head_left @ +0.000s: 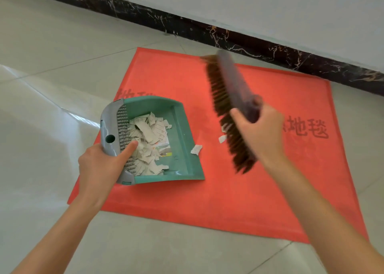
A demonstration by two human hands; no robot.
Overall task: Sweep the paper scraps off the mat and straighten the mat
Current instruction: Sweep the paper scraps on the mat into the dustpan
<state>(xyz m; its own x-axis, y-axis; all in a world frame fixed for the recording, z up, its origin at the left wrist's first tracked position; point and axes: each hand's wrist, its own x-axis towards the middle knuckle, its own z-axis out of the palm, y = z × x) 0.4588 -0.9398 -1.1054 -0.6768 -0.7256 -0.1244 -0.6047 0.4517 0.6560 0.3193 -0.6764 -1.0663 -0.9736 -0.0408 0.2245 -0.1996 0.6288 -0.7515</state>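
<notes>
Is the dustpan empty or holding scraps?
Holding scraps: torn paper scraps lie piled inside the green dustpan; a few more sit on the red mat.

Head view looks steeply down, close over the mat [249, 190]

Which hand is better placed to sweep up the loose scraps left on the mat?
Right. The right hand grips the brush, its bristles beside the loose scraps on the mat; the left hand is busy holding the dustpan.
</notes>
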